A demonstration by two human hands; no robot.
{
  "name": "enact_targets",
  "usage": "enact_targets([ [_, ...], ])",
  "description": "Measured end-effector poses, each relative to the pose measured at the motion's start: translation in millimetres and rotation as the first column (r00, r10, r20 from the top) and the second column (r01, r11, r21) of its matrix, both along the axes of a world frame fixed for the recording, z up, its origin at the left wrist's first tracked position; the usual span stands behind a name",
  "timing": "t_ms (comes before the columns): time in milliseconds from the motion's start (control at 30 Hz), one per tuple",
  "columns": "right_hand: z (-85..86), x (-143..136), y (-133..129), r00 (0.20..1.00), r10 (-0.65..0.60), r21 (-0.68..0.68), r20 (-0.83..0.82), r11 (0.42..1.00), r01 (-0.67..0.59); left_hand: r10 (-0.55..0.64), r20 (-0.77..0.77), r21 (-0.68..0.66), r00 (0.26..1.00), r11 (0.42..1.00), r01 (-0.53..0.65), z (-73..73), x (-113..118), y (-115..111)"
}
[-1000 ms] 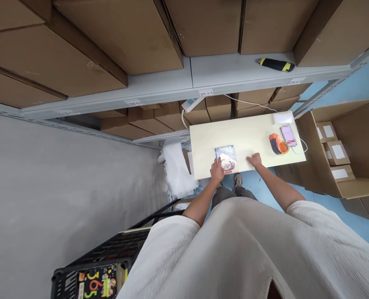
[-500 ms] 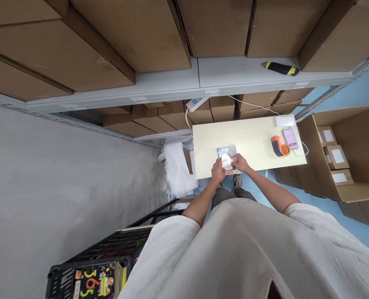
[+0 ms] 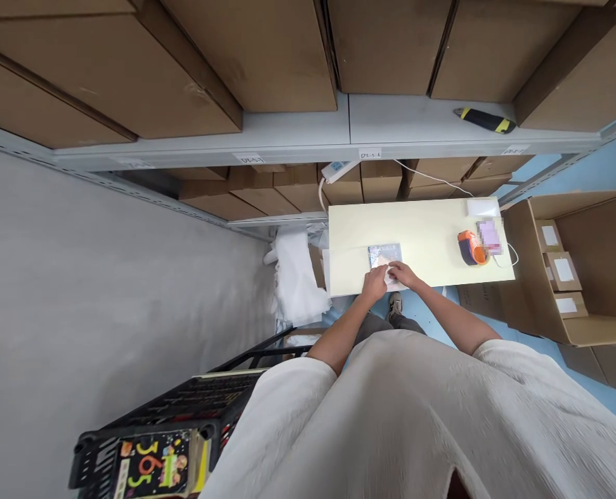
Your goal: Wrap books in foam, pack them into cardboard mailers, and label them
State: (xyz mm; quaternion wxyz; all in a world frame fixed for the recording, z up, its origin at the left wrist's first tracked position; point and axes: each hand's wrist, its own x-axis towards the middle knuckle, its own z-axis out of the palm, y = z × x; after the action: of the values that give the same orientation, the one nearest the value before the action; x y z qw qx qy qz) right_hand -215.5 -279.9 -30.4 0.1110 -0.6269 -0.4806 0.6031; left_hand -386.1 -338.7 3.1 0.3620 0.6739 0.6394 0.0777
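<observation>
A flat, glossy rectangular packet (image 3: 383,252) with a colourful patterned face lies near the front edge of the pale yellow table (image 3: 422,225). Clear or whitish film seems to cover its right part. My left hand (image 3: 374,283) grips its lower left side, fingers curled over it. My right hand (image 3: 403,274) is closed at its lower right, the fingertips pinched close to my left hand. What exactly those fingertips hold is too small to make out. My hands hide the packet's lower half.
An orange and dark tape dispenser (image 3: 472,248) stands at the table's right, beside a blurred purple item (image 3: 489,237). Further right is an open carton (image 3: 533,277) with small labelled boxes. Shelving with cartons (image 3: 385,48) and a utility knife (image 3: 485,120) runs above. A black crate (image 3: 100,443) holds books.
Both my hands have come closer together over the lower part of the packet. The bright glare on it has gone, and its right part looks paler. The view has shifted slightly.
</observation>
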Motion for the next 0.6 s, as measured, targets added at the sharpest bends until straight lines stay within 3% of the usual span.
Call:
enact_targets([
  [133,3.4,17,6,0.954,-0.131,0.160,0.271,0.983,0.089,-0.054,-0.066,-0.037,0.996,0.998,0.052,7.5,6,1],
  [200,3.8,21,8,0.934,-0.146,0.141,0.326,0.985,0.104,-0.057,-0.082,-0.045,0.995,0.998,0.054,9.3,7,0],
  [333,4.5,18,6,0.944,-0.112,0.065,0.309,0.993,0.096,-0.056,-0.115,-0.039,0.992,0.998,0.052,9.9,6,-4],
  [500,6.7,11,7,0.939,-0.183,0.003,0.292,0.982,0.191,-0.031,-0.102,-0.020,0.994,0.999,0.029,6.6,3,-9],
  [600,9.8,11,12,0.949,-0.181,0.007,0.259,0.983,0.185,-0.039,-0.097,-0.017,0.994,0.999,0.038,7.7,3,-10],
])
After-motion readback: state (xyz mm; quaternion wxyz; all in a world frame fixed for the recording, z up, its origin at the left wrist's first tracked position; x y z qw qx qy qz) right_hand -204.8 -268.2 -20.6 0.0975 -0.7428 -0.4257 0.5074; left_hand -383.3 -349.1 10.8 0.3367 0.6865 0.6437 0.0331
